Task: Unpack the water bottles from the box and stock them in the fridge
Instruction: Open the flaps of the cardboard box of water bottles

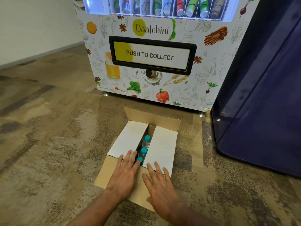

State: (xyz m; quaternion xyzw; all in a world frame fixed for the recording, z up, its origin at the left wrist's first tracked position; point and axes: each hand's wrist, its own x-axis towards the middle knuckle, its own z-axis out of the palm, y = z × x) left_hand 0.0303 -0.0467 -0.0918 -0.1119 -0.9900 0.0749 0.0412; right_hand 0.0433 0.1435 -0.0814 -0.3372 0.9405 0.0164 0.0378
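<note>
Head view. Shows a cardboard box (107, 174) on the patterned floor (48, 128), brown far flap (154, 118) raised, two white-faced side flaps folded inward with a gap left between them. Reveals through that gap three water bottles (144, 151) standing upright inside the box in a row, teal caps up, clear shoulders partly visible, the rest hidden under the flaps.

Finds the left hand (125, 175) over the near end of the box, palm down, fingers straight and spread, lying across the edge of the left white flap (130, 137), one fingertip at the cap nearest the near wall. Finds the right hand (160, 186) just beside it, likewise flat and spread, fingers on the near end of the right white flap (162, 147). Pinching nothing, gripping nothing.

Places beyond the box a white vending machine (151, 56) printed with vegetables and spices, drinks lined up behind its window. Places right of the box a dark blue cabinet (260, 111), well apart from it. Places far left of the box a pale wall (32, 22).
</note>
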